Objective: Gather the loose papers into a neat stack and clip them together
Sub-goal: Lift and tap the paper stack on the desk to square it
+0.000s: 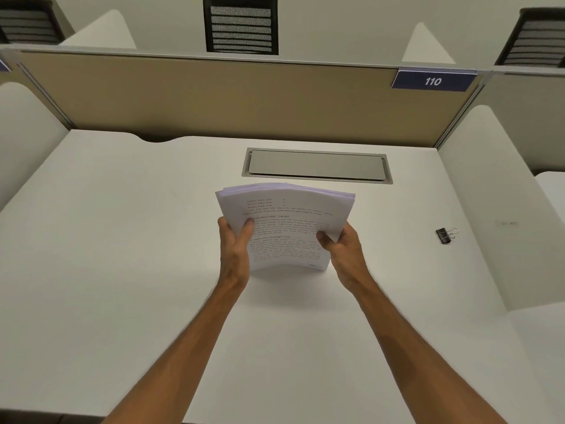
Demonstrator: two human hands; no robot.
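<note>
A stack of printed white papers stands on its lower edge on the white desk, tilted away from me and bowed. My left hand grips its left side, thumb on the front sheet. My right hand grips its right side the same way. The sheets' top edges are slightly uneven. A black binder clip with silver handles lies on the desk to the right, well apart from both hands.
A grey metal cable hatch is set into the desk just behind the papers. A tan divider panel with a blue "110" label closes the back. White side partitions flank the desk. Black mesh chairs show beyond.
</note>
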